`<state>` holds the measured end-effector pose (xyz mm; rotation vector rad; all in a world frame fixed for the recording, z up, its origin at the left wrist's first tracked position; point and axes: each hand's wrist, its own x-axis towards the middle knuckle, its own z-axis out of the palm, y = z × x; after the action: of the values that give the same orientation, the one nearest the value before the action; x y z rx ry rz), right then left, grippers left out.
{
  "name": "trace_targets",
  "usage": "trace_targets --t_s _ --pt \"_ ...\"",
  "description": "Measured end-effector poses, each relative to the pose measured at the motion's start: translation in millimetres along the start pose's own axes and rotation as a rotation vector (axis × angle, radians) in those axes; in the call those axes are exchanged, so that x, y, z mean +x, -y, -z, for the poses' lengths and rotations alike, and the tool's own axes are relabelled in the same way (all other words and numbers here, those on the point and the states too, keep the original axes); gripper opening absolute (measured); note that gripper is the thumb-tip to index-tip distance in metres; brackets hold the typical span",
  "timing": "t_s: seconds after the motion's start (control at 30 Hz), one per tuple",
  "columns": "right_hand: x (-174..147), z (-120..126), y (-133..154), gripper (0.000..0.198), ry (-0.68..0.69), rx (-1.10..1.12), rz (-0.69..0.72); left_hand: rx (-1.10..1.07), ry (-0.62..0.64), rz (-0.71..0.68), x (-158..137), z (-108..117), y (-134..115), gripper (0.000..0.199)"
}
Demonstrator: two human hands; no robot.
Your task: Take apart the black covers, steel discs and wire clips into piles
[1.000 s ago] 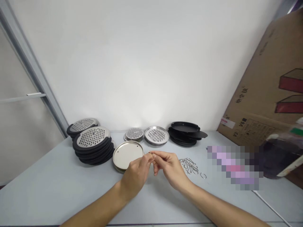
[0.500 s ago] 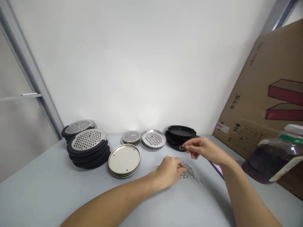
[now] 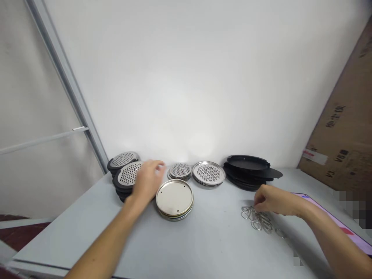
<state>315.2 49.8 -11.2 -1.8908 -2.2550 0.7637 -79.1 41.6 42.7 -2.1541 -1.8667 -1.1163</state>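
While the left hand [image 3: 148, 179] shows blurred in front of the nearer stack of black-edged graters [image 3: 129, 174], I cannot tell from here whether its fingers are open, closed or touching anything. I have the right hand [image 3: 271, 199] low, fingers bent and tips down at the metal rings [image 3: 257, 224]; whether they grip one, I cannot tell. The rings lie loose on the table [image 3: 209, 240], probably spread shallow so that single ones are easy to pinch. Pale plates [image 3: 174, 195], small grater discs [image 3: 180, 170] and black trays [image 3: 247, 162] sit in separate stacks, I'd guess to keep each kind apart
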Motion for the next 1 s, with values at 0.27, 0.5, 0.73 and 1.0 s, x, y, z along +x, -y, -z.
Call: trace_targets --t_s 0.27,0.5,0.73,1.0 --pt "13 -11 6 0.023 -0.162 0.014 0.106 0.333 0.172 0.542 12 57 152 0.059" --pt "15 -18 20 0.033 -0.202 0.010 0.139 0.365 0.081 0.563 3 46 153 0.051" --pt "12 -17 26 0.034 -0.244 0.047 0.198 0.395 -0.027 0.555 2 49 154 0.053" --pt "10 -19 32 0.035 -0.200 0.085 0.209 0.234 -0.066 0.529 18 51 158 0.040"
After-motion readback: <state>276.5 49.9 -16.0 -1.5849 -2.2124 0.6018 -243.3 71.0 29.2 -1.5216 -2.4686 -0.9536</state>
